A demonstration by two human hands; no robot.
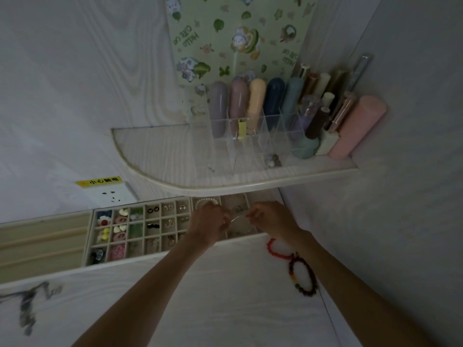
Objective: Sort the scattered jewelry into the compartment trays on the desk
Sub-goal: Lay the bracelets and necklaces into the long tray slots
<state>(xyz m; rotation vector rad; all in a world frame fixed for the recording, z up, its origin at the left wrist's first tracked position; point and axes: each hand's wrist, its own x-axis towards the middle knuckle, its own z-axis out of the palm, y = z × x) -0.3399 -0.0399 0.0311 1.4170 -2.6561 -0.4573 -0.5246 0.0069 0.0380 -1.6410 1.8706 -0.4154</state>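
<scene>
Head view: left hand (210, 220) and right hand (269, 216) pinching a thin wire-like piece (238, 217) (kind unclear) over compartment tray (160, 254), under shelf edge (225, 190). Red bracelet (275, 250), dark beaded bracelet (304, 279) loose on desk (225, 296) near right wall.

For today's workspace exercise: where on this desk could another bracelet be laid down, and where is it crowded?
Free: the bare desk between the forearms, and left of them below the grid tray. Crowded: the tray edge around both hands, and the right edge by the red bracelet and dark beaded bracelet.
</scene>
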